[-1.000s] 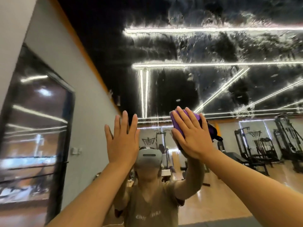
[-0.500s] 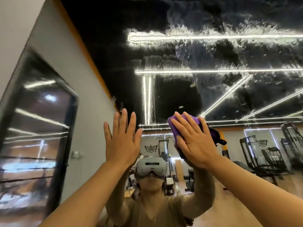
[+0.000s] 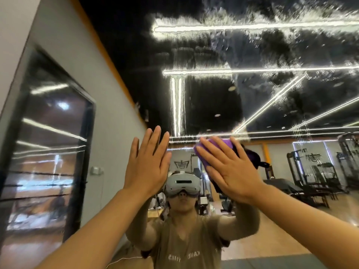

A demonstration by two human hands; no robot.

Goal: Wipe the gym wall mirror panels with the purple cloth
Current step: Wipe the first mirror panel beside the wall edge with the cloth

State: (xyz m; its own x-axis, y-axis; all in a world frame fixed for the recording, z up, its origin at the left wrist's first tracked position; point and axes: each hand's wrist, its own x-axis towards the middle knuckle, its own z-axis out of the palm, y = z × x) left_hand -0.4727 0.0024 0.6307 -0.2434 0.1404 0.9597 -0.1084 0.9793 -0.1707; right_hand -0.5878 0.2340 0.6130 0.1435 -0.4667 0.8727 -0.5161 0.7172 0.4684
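Both hands up on the mirror (image 3: 252, 98). Right hand (image 3: 231, 169) flat, fingers straight, pressing bunched purple cloth (image 3: 219, 144) against the glass. Left hand (image 3: 147, 164) flat, bare, just beside. Streaky smears above the cloth.

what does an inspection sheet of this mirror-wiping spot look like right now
surface: large wall mirror panel, upper part streaked and smeared, band near the hands clearer
job's things: folded purple cloth, pressed flat to the glass
clutter: nothing seen
hands: left hand open, flat against the mirror; right hand open, fingers straight over the cloth
cables: thin white cord, seen in the reflection low down
surroundings: grey side wall, dark-framed glass panel, reflected gym machines
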